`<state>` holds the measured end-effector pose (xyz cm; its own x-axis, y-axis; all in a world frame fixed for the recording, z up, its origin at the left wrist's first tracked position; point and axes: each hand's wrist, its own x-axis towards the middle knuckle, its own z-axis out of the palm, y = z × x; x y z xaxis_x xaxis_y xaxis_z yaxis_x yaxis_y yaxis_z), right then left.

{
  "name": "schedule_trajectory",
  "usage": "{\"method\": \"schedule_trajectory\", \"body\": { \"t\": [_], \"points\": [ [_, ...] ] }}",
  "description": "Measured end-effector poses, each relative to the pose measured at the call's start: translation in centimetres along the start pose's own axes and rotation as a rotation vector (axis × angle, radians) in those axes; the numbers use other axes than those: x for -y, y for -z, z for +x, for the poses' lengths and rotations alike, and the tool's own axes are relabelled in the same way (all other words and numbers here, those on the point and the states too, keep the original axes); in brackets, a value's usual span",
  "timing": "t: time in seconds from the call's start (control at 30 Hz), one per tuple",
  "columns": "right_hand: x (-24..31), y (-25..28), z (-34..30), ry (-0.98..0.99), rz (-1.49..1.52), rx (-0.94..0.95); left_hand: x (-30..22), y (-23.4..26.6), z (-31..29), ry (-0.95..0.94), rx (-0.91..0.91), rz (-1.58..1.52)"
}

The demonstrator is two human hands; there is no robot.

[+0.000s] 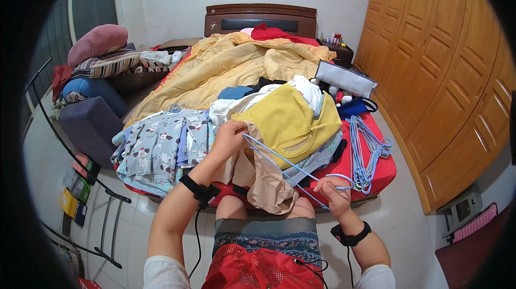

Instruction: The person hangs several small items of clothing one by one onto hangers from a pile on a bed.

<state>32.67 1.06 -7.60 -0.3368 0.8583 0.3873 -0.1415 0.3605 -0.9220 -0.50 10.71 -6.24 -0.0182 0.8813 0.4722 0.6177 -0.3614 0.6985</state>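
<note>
My left hand (231,137) is closed on the upper edge of a beige garment (267,184), which hangs down over the bed's front edge. One end of a light blue clothes hanger (292,163) reaches the garment at those fingers. My right hand (334,196) grips the same hanger near its hook, off to the right. The hanger slants across in front of a yellow garment (279,119), which tops a mixed clothes pile. Left of my left hand lie grey-blue children's clothes with a dog print (156,146), stacked on their hangers.
More blue hangers (365,154) lie bunched on the red bed cover (382,168) at right. A rumpled yellow quilt (231,63) covers the far bed. A grey-white storage box (345,78) stands beyond the pile. Wooden wardrobes (430,68) line the right; a black rack (70,146) stands left.
</note>
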Motion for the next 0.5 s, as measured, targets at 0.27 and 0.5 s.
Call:
{"method": "schedule_trajectory", "body": {
  "t": [0.27, 0.5],
  "points": [
    [-0.9, -1.2, 0.3, 0.031, -0.050, -0.054, -3.0, 0.9, -1.0, -0.086, -0.051, 0.195],
    [-1.3, -2.4, 1.6, -0.109, 0.133, -0.129, -6.5, 0.5, -2.9, -0.333, -0.039, 0.422]
  ]
}}
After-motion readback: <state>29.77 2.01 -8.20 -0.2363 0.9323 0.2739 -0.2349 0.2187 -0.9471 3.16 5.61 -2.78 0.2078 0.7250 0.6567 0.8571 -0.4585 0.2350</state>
